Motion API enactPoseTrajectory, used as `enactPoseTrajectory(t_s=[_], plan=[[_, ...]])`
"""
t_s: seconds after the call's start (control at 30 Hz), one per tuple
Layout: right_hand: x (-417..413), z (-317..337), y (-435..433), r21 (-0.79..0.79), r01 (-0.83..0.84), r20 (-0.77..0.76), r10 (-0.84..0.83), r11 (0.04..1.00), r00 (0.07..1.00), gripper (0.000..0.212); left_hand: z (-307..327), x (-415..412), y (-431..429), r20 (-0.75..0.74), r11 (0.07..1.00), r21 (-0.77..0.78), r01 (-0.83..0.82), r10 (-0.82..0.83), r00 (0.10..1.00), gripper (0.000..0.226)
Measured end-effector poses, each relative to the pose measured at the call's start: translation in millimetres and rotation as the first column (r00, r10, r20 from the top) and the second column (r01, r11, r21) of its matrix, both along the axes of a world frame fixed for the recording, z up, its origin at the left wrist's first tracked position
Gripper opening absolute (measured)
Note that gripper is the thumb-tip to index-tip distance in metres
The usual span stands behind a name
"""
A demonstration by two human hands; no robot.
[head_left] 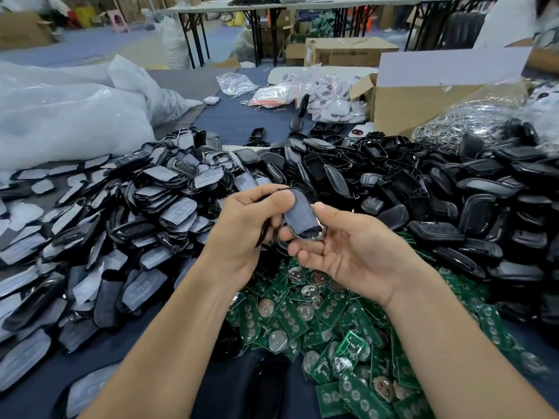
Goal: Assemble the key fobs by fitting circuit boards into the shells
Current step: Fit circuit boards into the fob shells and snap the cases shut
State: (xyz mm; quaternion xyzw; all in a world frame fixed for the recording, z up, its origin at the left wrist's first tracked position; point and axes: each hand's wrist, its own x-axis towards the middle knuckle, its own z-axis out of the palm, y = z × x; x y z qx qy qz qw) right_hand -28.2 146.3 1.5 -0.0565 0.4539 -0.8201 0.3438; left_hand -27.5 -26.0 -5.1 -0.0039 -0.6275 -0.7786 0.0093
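Note:
A dark grey key fob shell (299, 217) with a shiny rim is held above the table between both hands. My left hand (251, 228) grips its upper end, with the thumb across the top and fingers curled beneath. My right hand (341, 249) cradles the lower end with palm up, thumb on its right edge and fingertips under it. Below the hands lies a heap of green circuit boards (326, 325) with round battery clips. A pile of black shell halves (438, 189) lies at the right. Film-covered shell fronts (121, 225) are heaped at the left.
Large clear plastic bags (69, 116) lie at the back left. An open cardboard box (423, 101) and a bag of metal key rings (465, 116) stand at the back right. Small bagged white fobs (326, 98) lie behind the piles. Another person's sleeve (520, 19) shows at the top right.

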Motion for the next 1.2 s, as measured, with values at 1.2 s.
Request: enactPoseTrajectory(t_s=[1.2], plan=[[-9, -16, -3, 0.373, 0.392, -0.433, -0.216, 0.841, 0.875, 0.019, -5, 0, -6, 0.009, 0.969, -0.244, -0.042, 0.045, 0.999, 0.036]])
